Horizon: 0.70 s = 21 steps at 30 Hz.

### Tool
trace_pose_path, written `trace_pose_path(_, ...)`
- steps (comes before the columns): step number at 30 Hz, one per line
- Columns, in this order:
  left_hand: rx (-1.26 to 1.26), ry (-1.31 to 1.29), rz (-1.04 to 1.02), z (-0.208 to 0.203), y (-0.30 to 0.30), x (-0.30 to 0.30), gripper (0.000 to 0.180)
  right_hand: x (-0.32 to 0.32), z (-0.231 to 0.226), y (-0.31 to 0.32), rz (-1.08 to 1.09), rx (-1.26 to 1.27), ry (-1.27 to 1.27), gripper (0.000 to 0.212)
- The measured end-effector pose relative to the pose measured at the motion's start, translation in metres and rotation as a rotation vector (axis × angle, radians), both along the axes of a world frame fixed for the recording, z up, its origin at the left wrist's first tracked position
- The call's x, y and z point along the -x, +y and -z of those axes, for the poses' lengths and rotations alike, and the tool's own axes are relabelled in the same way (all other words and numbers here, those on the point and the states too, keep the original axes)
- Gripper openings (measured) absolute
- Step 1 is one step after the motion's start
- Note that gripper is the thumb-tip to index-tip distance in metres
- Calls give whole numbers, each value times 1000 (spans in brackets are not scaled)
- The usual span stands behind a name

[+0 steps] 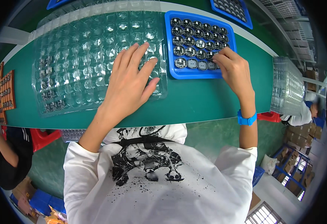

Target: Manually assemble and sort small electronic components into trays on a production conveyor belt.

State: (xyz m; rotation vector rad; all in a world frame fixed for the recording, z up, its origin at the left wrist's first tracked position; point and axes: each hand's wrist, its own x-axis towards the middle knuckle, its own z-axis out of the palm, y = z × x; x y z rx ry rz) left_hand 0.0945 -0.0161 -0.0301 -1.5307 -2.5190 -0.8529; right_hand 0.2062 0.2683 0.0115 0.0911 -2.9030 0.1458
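Note:
My left hand [128,80] lies with fingers spread over the right side of a clear plastic blister tray [96,63] with rows of round pockets. Dark shiny parts [53,106] fill some pockets along that tray's left side. To the right, a blue plastic tray [193,75] holds rows of round, shiny, dark-faced parts [179,50]; a few in the nearest row show pale grey faces [202,65]. My right hand [232,69] reaches over its right front corner, thumb and fingers pinched on a round shiny part, which the fingertips mostly hide.
Both trays rest on a green table [186,100]. Another blue tray of parts [230,9] is at the far right. Stacked clear trays [287,86] stand on the right end. Orange boards with parts [5,91] lie at the left, near another person's arm [1,138].

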Motion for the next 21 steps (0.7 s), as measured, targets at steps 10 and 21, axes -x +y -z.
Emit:
trace_pose_path(10,8,-6,-4,-1,-1,-1,40,3,16,4,-3,155,47,12)
trace_pose_path(21,-8,-1,-3,-1,3,0,38,-1,40,7,51,271,196,18)
